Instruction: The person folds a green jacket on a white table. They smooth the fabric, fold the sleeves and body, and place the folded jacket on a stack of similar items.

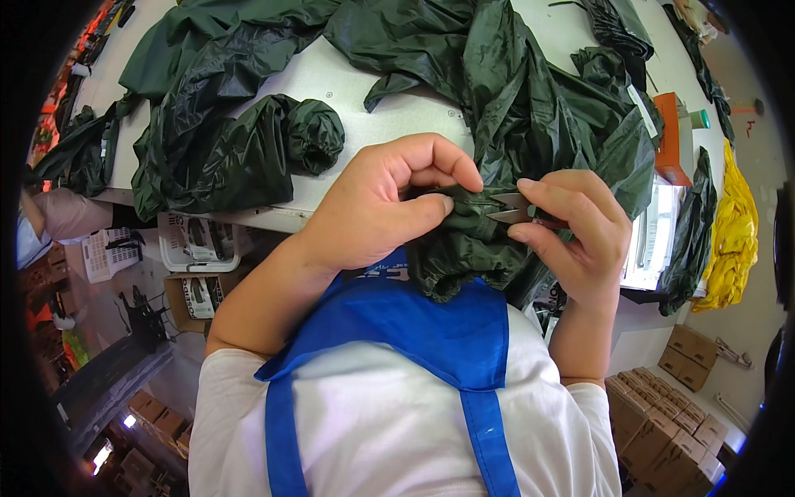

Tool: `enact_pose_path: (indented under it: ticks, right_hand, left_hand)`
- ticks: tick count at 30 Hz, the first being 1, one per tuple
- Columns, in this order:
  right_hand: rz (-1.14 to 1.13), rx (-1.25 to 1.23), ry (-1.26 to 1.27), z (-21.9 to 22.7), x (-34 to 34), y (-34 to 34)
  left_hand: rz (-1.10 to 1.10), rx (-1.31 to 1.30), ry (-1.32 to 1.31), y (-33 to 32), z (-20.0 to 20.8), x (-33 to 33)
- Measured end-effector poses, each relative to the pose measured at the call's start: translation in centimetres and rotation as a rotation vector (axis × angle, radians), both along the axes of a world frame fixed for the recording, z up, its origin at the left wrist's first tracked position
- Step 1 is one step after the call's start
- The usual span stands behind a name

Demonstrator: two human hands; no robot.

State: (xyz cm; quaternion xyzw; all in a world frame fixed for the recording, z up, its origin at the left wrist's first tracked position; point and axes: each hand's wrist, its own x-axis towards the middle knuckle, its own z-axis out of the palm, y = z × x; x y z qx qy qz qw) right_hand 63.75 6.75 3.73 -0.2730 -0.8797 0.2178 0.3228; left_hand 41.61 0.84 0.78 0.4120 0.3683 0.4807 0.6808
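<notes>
My left hand (374, 197) pinches a fold of a dark green garment (476, 248) between thumb and fingers, close to its gathered, elastic-looking edge. In my right hand (581, 222) is a small pair of thread snips (512, 208), held between thumb and fingers. Their pointed metal blades stand apart and reach toward the pinched fold, just to the right of my left thumb. Whether the blades touch the cloth I cannot tell. From my hands the green cloth runs on up over the table's edge.
More dark green garments (224, 149) lie across the pale table (323, 112). At the right stand an orange box (672, 139) and hanging yellow cloth (730, 240). A white basket (199, 263) sits below the table's left edge, and stacked cardboard boxes (662, 427) fill the lower right.
</notes>
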Motion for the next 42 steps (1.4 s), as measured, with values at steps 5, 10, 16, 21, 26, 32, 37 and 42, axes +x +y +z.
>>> enact_pose_path:
  ticks: [5, 10, 16, 21, 26, 32, 37, 42]
  right_hand:
    - [0.045, -0.138, 0.073, -0.4, 0.0, 0.4]
    - [0.042, -0.118, 0.052, -0.2, 0.0, 0.3]
    - [0.006, -0.002, -0.010, 0.0, -0.3, -0.2]
    - [0.000, 0.130, -0.038, 0.1, -0.4, -0.4]
    - [0.009, 0.022, 0.047, -0.5, -0.6, -0.5]
    - [-0.010, 0.006, 0.043, -0.8, -0.5, -0.6]
    - [-0.013, -0.246, 0.399, -2.2, -0.1, -0.4]
    - [-0.087, -0.560, 0.419, -1.8, 0.1, -0.9]
  left_hand:
    - [0.003, 0.013, 0.014, 0.1, 0.0, 0.1]
    - [-0.008, 0.010, 0.054, 0.1, 0.3, 0.2]
    - [-0.008, 0.021, 0.089, 0.1, 0.4, 0.4]
    - [-0.007, 0.026, 0.113, 0.0, 0.8, 0.5]
    - [-0.020, 0.024, 0.124, 0.1, 0.8, 0.5]
    - [-0.015, 0.026, 0.136, 0.1, 0.5, 0.6]
    - [-0.031, -0.021, 0.096, 0.1, 0.4, 0.5]
    - [-0.033, -0.037, 0.090, 0.2, 0.8, 0.6]
